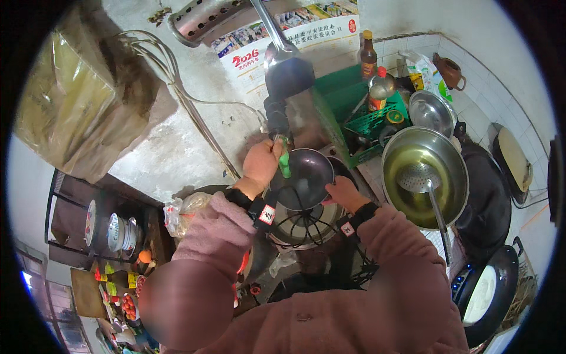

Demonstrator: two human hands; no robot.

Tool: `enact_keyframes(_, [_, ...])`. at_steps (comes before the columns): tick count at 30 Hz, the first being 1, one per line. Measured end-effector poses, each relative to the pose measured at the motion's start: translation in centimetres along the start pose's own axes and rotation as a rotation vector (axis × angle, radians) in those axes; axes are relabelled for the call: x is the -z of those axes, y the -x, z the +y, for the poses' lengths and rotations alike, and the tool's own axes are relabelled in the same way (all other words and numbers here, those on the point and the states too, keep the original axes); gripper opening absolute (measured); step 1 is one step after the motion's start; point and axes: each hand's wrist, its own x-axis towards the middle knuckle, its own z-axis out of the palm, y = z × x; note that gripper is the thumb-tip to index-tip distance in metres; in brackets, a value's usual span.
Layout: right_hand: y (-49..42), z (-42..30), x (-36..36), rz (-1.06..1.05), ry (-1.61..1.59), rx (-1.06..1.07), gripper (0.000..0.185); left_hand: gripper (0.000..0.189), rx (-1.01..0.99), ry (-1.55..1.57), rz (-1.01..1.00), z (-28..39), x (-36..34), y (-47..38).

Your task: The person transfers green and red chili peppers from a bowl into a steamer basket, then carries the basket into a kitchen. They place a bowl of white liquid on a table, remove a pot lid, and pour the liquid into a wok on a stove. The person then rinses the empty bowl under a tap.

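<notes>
My left hand (pixel 261 163) is closed around a small green item (pixel 284 165) at the upper left edge of a dark round pan (pixel 305 179). What the green item is, and whether it belongs to the pan, I cannot tell. With fingers and thumb, my right hand (pixel 347 194) grips the pan's right rim. The pan is tilted, and its dark inside faces me. Below it, black cables (pixel 305 225) fan out in front of a round pale vessel (pixel 287 232). Above my left hand, a metal spatula (pixel 289 66) hangs blade down before the wall.
On the right stands a steel basin (pixel 424 146) of yellowish liquid with a skimmer (pixel 420 177) in it. Behind are a green crate (pixel 329 119) and a sauce bottle (pixel 368 55). A black wok (pixel 508 283) lies lower right. A plastic bag (pixel 185 212) sits by my left sleeve.
</notes>
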Motion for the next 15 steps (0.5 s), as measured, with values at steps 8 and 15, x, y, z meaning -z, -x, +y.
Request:
enact_keyframes(8, [-1.2,0.4,-0.8,0.004,0.035,-0.076,0.027,0.030,-0.092,-0.198,-0.091,0.1,-0.4,-1.3])
enact_keyframes(15, [-0.4,-1.0,-0.9,0.085,-0.255,-0.312,0.024,0.020,-0.352,-0.493,-0.071,-1.2,-2.1,-2.5])
